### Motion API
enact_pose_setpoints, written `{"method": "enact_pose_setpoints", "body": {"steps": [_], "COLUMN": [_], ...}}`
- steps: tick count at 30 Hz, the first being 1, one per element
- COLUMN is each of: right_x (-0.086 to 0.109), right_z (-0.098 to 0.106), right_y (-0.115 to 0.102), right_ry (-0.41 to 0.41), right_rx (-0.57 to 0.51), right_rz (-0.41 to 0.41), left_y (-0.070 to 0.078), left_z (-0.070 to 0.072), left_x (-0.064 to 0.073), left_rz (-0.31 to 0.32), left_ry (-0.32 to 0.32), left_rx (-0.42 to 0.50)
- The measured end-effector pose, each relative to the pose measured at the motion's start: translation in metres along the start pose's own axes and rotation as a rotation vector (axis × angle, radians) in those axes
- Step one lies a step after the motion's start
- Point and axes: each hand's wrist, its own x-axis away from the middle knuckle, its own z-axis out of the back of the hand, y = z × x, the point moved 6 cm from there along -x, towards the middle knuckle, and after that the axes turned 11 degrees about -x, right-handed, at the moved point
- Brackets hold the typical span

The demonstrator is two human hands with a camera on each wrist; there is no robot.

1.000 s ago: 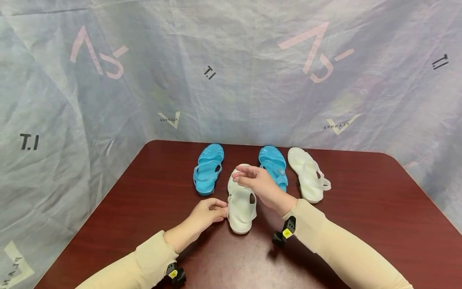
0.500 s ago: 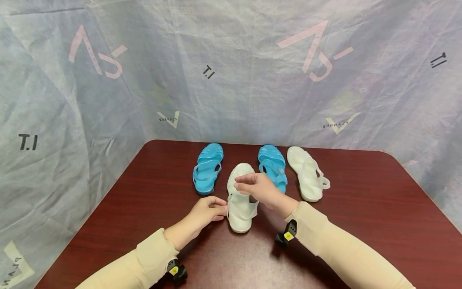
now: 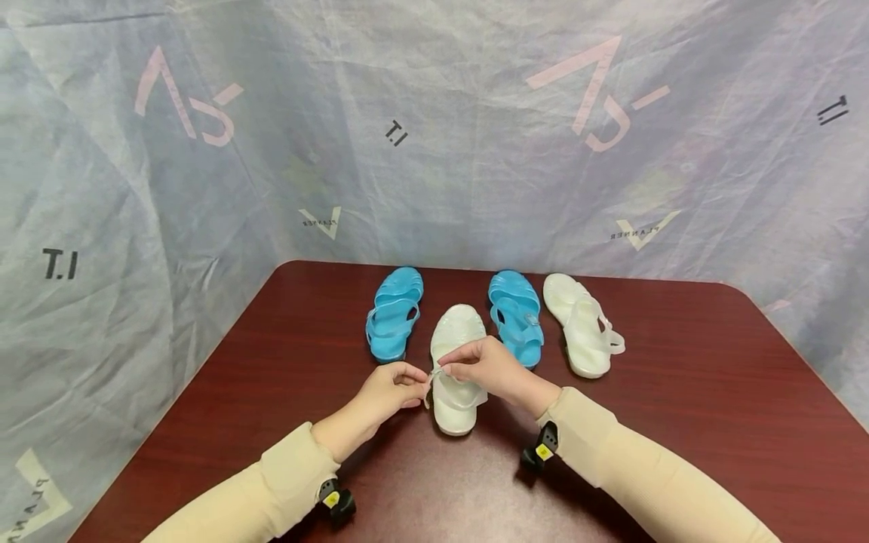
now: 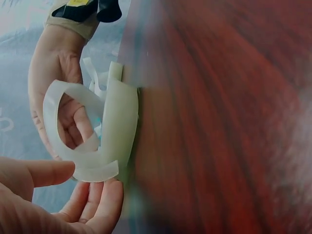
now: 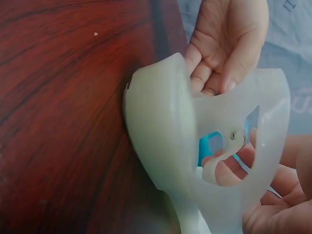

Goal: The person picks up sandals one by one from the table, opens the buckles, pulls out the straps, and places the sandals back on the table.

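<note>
A white jelly sandal (image 3: pixel 458 326) lies at mid-table, toe pointing away from me. Beside its left edge, my left hand (image 3: pixel 384 395) pinches the loose end of its ankle strap (image 4: pixel 100 173) between thumb and fingers. From the right, my right hand (image 3: pixel 501 369) reaches across the sandal and pinches the small buckle piece (image 5: pixel 233 136) on the left side. The fingertips of both hands nearly meet there, and the right hand covers the middle of the sandal. In the right wrist view, the sandal's heel (image 5: pixel 156 112) stands close, with both hands behind its straps.
Behind the white sandal stand two blue sandals, one at left (image 3: pixel 392 324) and one at right (image 3: pixel 517 332). A second white sandal (image 3: pixel 585 339) lies farther right, its strap sticking out. The dark red table (image 3: pixel 645 430) ends at a grey printed cloth (image 3: pixel 434 151).
My right hand has come down from above the sandal's front to the buckle on its left side and pinches it. The left hand stays by the left edge, now lifting the strap slightly.
</note>
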Motion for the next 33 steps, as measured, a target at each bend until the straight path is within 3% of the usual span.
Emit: {"method": "enact_pose_setpoints", "body": {"steps": [15, 33], "right_x": [-0.001, -0.002], "right_z": [-0.001, -0.002], "right_y": [0.008, 0.011], "right_ry": [-0.011, -0.03], "right_rx": [-0.013, -0.062], "right_rz": [-0.053, -0.088], "left_y": [-0.001, 0.01], "left_z": [0.003, 0.001], "left_x": [-0.006, -0.013], "left_rz": [-0.048, -0.085], "left_ry": [-0.012, -0.006], "left_rx": [0.021, -0.118]}}
